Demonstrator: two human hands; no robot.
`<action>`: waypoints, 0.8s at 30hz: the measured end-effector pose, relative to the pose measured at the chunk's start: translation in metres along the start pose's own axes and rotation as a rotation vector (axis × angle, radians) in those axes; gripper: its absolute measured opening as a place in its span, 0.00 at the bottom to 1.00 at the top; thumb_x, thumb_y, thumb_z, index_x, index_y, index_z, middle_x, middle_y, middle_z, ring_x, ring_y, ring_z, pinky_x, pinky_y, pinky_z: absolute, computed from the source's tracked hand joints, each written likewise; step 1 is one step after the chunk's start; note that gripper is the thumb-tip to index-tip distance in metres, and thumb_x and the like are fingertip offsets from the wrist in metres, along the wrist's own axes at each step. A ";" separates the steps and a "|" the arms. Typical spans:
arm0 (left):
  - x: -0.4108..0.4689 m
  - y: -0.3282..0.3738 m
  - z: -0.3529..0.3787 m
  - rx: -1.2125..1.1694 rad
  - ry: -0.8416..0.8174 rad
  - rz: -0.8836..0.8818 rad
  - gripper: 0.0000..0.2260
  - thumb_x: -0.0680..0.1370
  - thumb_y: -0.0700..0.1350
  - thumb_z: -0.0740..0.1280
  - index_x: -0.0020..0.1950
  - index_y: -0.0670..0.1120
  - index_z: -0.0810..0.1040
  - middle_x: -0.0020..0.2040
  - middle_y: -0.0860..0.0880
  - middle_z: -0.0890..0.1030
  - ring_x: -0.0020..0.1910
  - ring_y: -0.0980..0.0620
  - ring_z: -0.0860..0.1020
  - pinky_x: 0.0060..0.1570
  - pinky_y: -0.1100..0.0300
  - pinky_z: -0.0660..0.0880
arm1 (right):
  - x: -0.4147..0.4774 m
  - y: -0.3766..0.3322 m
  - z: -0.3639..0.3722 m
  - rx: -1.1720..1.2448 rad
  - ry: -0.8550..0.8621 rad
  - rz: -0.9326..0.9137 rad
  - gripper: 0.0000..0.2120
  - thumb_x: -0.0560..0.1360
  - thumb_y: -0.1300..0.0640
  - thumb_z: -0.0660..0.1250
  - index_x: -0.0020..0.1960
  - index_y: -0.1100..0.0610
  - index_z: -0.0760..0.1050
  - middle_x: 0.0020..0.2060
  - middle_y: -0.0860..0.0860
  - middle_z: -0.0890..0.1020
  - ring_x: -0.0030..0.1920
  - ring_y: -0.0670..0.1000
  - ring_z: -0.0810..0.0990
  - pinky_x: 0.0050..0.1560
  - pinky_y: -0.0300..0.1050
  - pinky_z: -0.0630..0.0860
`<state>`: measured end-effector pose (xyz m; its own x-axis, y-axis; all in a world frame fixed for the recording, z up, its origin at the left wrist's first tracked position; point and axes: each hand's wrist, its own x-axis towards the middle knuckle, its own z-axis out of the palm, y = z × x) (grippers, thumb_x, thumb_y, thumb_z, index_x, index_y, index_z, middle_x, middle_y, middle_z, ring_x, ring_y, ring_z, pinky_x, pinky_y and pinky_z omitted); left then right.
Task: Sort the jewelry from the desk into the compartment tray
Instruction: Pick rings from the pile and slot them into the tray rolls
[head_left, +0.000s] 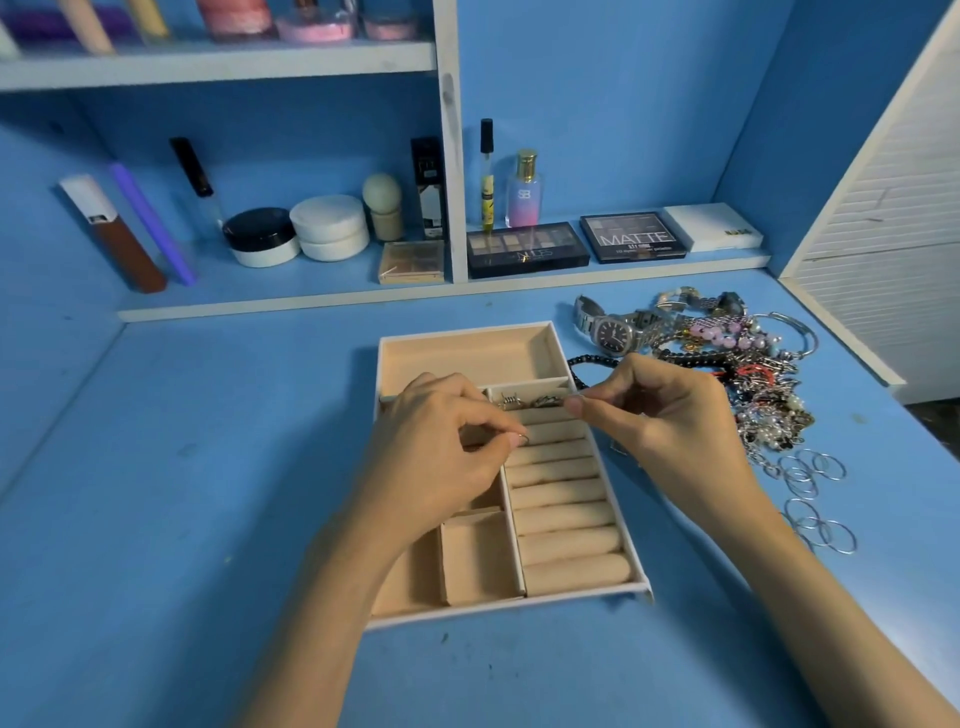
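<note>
Over the tray (519, 605), left fingers (493, 415) pinching a ring (523, 439), right fingers (589, 406) pinched, contents unclear.

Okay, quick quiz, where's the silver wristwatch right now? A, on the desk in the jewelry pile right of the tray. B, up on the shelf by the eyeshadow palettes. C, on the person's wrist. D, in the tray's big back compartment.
A: the wristwatch lies on the desk at the far edge of the jewelry pile, to the right of the tray and outside its walls.
</note>
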<state>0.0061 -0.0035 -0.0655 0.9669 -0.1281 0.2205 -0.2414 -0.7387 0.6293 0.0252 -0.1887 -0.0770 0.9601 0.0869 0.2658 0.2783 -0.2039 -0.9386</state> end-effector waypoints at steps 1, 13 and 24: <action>0.000 0.000 0.000 -0.008 0.001 0.004 0.04 0.71 0.49 0.71 0.42 0.59 0.83 0.37 0.61 0.75 0.44 0.60 0.71 0.44 0.60 0.70 | 0.000 0.000 0.000 -0.003 -0.004 0.002 0.09 0.67 0.63 0.74 0.32 0.62 0.76 0.27 0.53 0.80 0.23 0.42 0.69 0.26 0.32 0.65; 0.000 0.001 0.003 0.096 0.043 0.092 0.03 0.71 0.47 0.71 0.42 0.55 0.83 0.38 0.57 0.76 0.43 0.60 0.68 0.42 0.64 0.69 | -0.001 0.000 -0.001 -0.020 0.004 -0.018 0.09 0.68 0.62 0.74 0.32 0.62 0.76 0.26 0.53 0.78 0.24 0.42 0.68 0.26 0.31 0.65; 0.002 -0.003 0.001 -0.164 0.022 -0.044 0.03 0.71 0.47 0.70 0.41 0.56 0.82 0.36 0.57 0.75 0.37 0.61 0.70 0.40 0.63 0.67 | -0.001 -0.001 -0.003 -0.055 -0.033 -0.041 0.08 0.67 0.62 0.75 0.33 0.62 0.78 0.30 0.57 0.81 0.25 0.45 0.72 0.27 0.35 0.67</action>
<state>0.0089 -0.0021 -0.0676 0.9752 -0.0826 0.2052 -0.2111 -0.6254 0.7512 0.0242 -0.1915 -0.0761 0.9468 0.1281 0.2951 0.3189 -0.2524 -0.9136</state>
